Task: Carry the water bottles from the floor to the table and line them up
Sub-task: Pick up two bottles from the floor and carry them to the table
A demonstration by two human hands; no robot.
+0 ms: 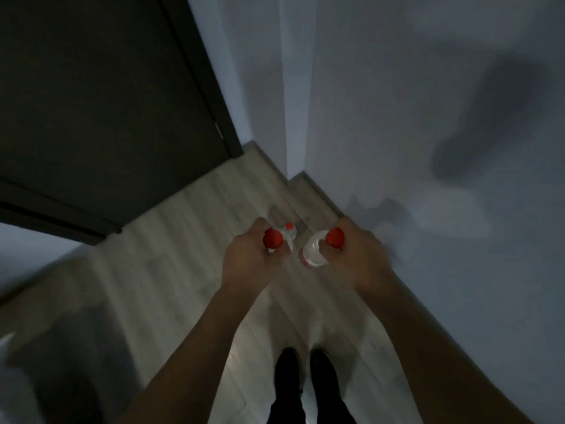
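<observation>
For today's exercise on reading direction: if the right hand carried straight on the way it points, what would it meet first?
The right hand, gripping a bottle, points toward the pale wall near its corner. Probably the wall first; depth is unclear.

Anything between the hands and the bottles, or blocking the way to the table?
Nothing between them: left hand and right hand each grip a red-capped bottle. A third bottle shows beyond. Table not in view, so that path can't be judged.
</observation>
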